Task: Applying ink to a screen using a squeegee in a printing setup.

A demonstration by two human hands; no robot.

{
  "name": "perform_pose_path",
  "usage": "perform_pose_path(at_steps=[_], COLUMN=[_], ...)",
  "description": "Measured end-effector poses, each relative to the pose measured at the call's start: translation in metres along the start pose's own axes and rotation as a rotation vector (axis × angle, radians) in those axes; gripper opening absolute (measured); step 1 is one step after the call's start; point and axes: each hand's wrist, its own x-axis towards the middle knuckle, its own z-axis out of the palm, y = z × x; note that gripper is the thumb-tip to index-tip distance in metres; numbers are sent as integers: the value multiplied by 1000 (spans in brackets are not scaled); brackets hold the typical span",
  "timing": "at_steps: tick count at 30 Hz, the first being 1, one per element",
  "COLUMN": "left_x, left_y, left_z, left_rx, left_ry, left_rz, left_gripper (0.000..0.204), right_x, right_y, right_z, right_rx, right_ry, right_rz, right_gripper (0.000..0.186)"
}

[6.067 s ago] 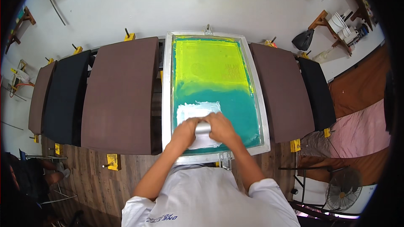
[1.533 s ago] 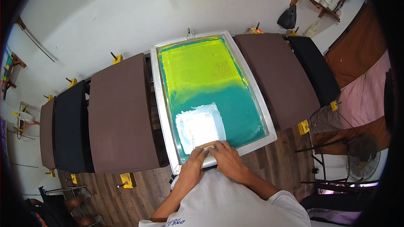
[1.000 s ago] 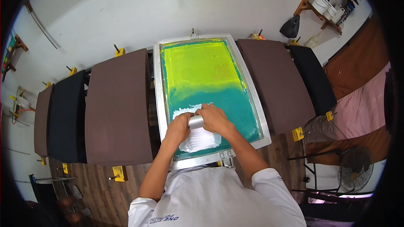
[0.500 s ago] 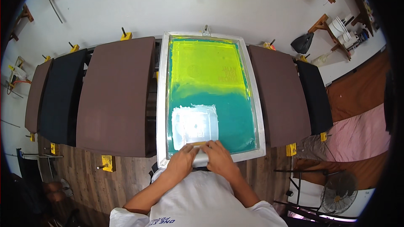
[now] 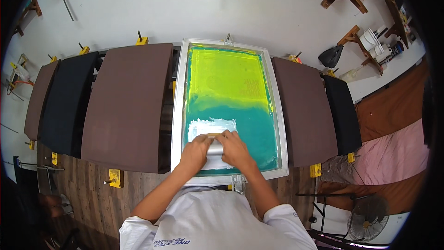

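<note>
Both my hands grip a squeegee point(image 5: 215, 147) with a silver-grey body and a tan upper edge. My left hand point(image 5: 196, 153) is wrapped around its left end, and my right hand point(image 5: 233, 149) closes on the right end. Under it lies a screen printing frame point(image 5: 176, 111) with a pale metal border. The mesh is yellow-green on its far part and teal on its near part point(image 5: 256, 132). White ink point(image 5: 213, 124) covers a patch at the near left, partly hidden by the squeegee and my hands.
Brown fabric-covered boards point(image 5: 127, 106) point(image 5: 307, 111) and black ones point(image 5: 67, 106) flank the frame, with yellow clamps point(image 5: 115, 178) at their ends. Brackets hold shelves point(image 5: 363, 48) on the right wall. A fan point(image 5: 367, 218) stands at the lower right beside pink and brown cloth point(image 5: 391, 153).
My hands and the squeegee have moved away from me, from the frame's near edge onto the white patch. A metal clamp at the near edge now shows. The view has shifted slightly.
</note>
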Motion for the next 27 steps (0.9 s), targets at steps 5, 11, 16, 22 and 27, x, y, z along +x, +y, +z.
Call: perform_pose_path(at_steps=[5,11,16,22,27], left_x=[-73,-51,23,33,2], left_y=[27,35,5,-1,12], left_z=[19,-14,-26,-11,-11], left_rx=[113,55,52,47,-35], left_ry=[-78,-174,-77,-128,-67], left_rz=[36,36,-28,-144,-142], left_gripper=[66,47,32,32,35], right_x=[-75,-60,20,34,7], right_y=[-20,-27,-4,10,-4], right_z=[19,-12,-28,-14,-7], right_rx=[66,52,-19,59,59], right_ry=[59,-137,-47,-39,-80], right_rz=[-40,48,-1,54,69], right_gripper=[62,55,43,42,44])
